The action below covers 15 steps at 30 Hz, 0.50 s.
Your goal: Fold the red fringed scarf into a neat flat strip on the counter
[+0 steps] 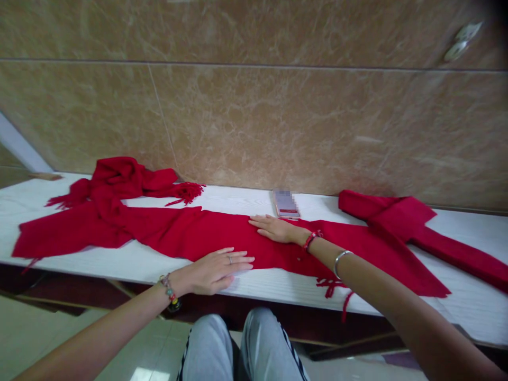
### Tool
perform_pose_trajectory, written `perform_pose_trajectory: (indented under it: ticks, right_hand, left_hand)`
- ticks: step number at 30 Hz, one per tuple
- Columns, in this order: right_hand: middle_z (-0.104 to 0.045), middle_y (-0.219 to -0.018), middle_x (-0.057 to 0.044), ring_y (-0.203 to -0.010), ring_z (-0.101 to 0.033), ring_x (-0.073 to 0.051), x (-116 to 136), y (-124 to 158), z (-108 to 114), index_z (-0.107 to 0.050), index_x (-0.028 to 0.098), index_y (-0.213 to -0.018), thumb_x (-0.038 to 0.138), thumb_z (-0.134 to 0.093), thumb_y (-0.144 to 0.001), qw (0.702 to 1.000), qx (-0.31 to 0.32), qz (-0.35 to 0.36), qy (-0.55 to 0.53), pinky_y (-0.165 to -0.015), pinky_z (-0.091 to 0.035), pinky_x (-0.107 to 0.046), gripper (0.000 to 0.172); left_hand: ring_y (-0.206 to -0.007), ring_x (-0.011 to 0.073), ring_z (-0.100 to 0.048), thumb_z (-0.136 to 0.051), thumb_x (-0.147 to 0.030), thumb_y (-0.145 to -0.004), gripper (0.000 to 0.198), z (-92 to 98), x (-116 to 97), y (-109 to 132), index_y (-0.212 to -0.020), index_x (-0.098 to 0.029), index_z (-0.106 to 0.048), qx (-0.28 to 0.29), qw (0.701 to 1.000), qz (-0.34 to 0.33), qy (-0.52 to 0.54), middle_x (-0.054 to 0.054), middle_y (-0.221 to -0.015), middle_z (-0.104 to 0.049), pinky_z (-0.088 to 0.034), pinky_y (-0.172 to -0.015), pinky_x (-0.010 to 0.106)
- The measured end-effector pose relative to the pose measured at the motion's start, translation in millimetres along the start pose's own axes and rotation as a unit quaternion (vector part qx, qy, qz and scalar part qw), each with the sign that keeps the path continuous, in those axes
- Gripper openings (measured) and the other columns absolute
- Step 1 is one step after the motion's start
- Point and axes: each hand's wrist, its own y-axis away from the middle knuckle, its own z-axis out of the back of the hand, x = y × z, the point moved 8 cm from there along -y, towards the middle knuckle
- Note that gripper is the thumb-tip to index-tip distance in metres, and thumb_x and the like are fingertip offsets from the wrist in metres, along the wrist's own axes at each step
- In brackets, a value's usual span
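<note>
A long red scarf (170, 228) lies stretched along the white bench top, slightly wrinkled, with a few fringe strands hanging over the front edge. My left hand (214, 270) rests flat on the scarf's near edge, fingers extended to the right. Across from it, my right hand (275, 228) lies palm down on the far half of the cloth, its fingers pointing left. Both hands are open and grip nothing. Red fringed cloth (127, 180) is bunched at the left, while folded red cloth (400, 217) lies at the right; whether these are separate scarves I cannot tell.
A phone (286, 203) lies just behind my right hand, near the wall. The brown marbled tile wall (254, 127) borders the narrow white bench top (234, 196) at the back. Below its front edge are my knees (238, 344) and a tiled floor.
</note>
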Motion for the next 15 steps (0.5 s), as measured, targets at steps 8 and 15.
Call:
perform_pose_trajectory:
  ticks: [8, 15]
  right_hand:
    - [-0.022, -0.145, -0.005, -0.133, -0.012, -0.014, 29.5, 41.1, 19.6, -0.023, 0.020, -0.138, 0.032, -0.029, -0.093, 0.997, -0.009, 0.070, 0.002, -0.108, -0.013, -0.038, 0.047]
    - [-0.022, -0.145, -0.004, -0.133, -0.012, -0.015, 3.9, 44.3, -2.0, -0.027, 0.019, -0.137, 0.031, -0.023, -0.094, 0.999, 0.016, 0.038, 0.019, -0.108, -0.007, -0.042, 0.045]
  left_hand:
    - [-0.120, 0.0208, -0.038, -0.039, -0.031, -0.088, 0.040, 6.7, -24.8, -44.3, -0.127, -0.023, -0.043, -0.004, 0.998, -0.025, -0.050, 0.006, -0.130, -0.046, -0.021, -0.103, 0.038]
    - [-0.130, 0.0210, -0.024, -0.038, -0.032, -0.089, 0.051, -14.1, -33.1, -62.7, -0.138, -0.023, -0.025, 0.042, 0.994, -0.097, 0.000, 0.004, -0.140, -0.032, -0.014, -0.106, 0.041]
